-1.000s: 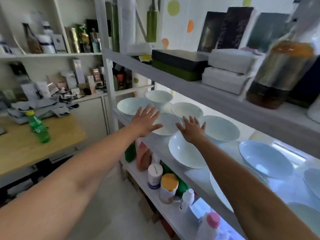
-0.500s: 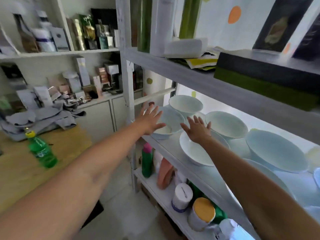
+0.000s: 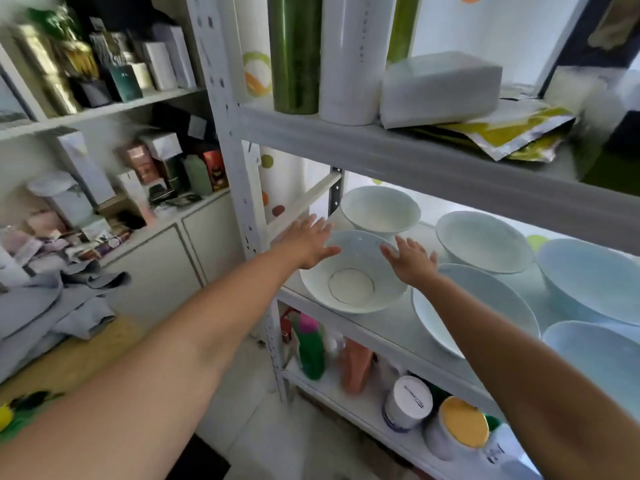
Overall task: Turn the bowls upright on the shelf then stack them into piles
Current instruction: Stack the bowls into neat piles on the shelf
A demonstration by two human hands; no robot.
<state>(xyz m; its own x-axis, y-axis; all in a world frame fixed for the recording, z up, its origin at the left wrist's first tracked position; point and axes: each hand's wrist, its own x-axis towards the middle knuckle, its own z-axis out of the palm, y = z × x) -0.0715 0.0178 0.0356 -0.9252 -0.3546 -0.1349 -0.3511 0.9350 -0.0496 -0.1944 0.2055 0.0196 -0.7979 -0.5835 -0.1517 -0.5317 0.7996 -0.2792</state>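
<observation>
White glazed ceramic bowl [image 3: 353, 275] sits just right of the white metal shelf post [image 3: 242, 202]. My left hand [image 3: 308, 240] and right hand [image 3: 412, 259] flank its rim, fingers straight, gripping nothing. Likely slick, brittle; I'd take opposite rims.

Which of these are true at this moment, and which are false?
1. The left hand and right hand flank the front-left bowl, fingers straight. True.
2. The right hand grips a bottle. False: it holds nothing.
3. All bowls stand in one pile. False: the bowls are spread across the middle shelf.
4. A yellow-lidded container stands on the shelf below the bowls. True.
5. The upper shelf is bare. False: the upper shelf holds a green cylinder and a white cylinder.
</observation>
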